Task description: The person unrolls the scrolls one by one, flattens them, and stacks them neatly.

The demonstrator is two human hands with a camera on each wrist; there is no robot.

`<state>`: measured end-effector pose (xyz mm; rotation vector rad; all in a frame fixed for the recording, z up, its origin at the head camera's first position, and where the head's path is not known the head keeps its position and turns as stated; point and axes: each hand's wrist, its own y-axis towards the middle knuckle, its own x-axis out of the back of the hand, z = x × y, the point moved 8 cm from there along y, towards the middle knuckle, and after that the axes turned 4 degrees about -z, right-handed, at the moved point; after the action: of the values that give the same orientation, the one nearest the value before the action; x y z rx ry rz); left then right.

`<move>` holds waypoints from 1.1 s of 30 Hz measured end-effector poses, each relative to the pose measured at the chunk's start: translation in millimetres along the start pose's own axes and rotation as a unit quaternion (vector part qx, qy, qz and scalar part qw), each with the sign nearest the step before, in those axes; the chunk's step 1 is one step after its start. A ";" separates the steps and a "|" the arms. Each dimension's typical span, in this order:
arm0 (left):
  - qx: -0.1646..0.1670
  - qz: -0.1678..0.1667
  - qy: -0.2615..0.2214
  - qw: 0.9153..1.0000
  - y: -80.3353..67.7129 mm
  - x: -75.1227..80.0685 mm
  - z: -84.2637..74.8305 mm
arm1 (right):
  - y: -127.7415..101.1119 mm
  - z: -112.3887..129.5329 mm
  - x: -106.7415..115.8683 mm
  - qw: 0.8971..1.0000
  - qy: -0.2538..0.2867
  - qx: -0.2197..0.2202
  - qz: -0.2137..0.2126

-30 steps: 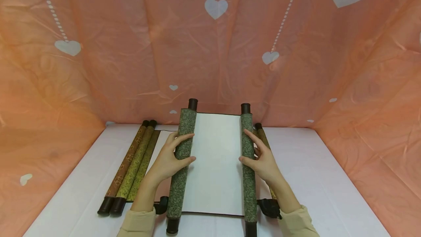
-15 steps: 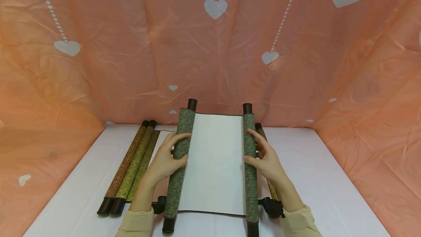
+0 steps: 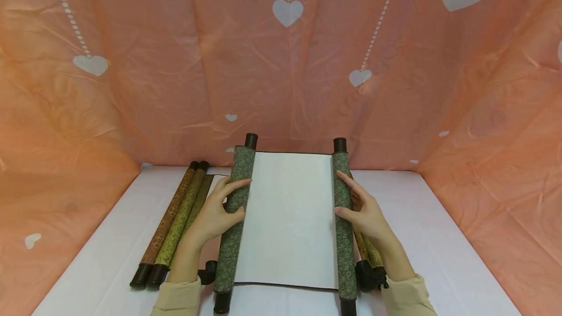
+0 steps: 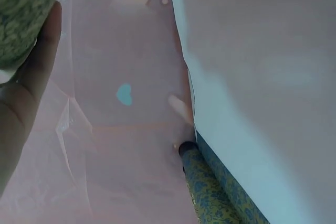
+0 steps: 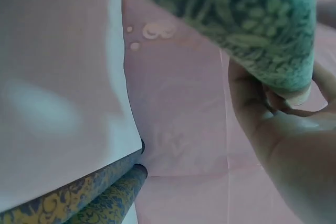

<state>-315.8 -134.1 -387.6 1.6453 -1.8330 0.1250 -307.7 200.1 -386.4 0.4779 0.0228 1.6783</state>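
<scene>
A partly unrolled scroll with a white sheet (image 3: 290, 218) hangs above the table, tilted up at its far end. Its two ends are green patterned rolls with dark caps. My left hand (image 3: 219, 216) grips the left roll (image 3: 230, 252), thumb and fingers wrapped round it from outside. The right hand (image 3: 366, 213) holds the right roll (image 3: 344, 252) the same way. In the left wrist view, part of the left hand (image 4: 26, 93) shows against the green roll (image 4: 26, 14). From the right wrist, the right hand (image 5: 278, 129) is seen curled under its roll (image 5: 262, 30).
On the white table (image 3: 439, 238) lie a brown scroll (image 3: 169, 218) and an olive scroll (image 3: 186, 216), side by side at left. Under the held scroll lies another pale sheet (image 4: 273, 77). More yellowish rolls (image 3: 373, 255) sit beneath my right forearm. A peach curtain (image 3: 285, 72) closes the back.
Both hands have moved apart, left hand leftward and right hand rightward, each with its roll. More of the white sheet now shows between the rolls.
</scene>
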 end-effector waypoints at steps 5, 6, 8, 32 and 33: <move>0.010 -0.020 0.022 1.000 2.6 -0.3 0.0 | 2.8 -2.4 -0.2 0.999 -0.030 0.022 -0.016; 0.012 -0.021 0.022 0.999 2.8 -0.6 -0.1 | 2.9 -2.9 -0.1 0.999 -0.034 0.024 -0.020; 0.012 -0.022 0.022 0.999 2.7 -0.9 -0.6 | 2.2 -5.0 1.4 0.999 -0.036 0.017 -0.025; 0.005 0.004 0.050 0.999 -4.7 16.2 -1.4 | -8.2 -0.5 25.9 0.999 -0.023 0.028 -0.010; 0.004 0.004 0.053 0.999 -5.4 17.4 -1.2 | -8.3 -0.4 26.1 0.999 -0.021 0.025 -0.009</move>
<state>-310.2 -149.5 -379.4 1.6056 -1.7618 0.2193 -302.2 226.5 -381.4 0.5485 0.0392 1.6534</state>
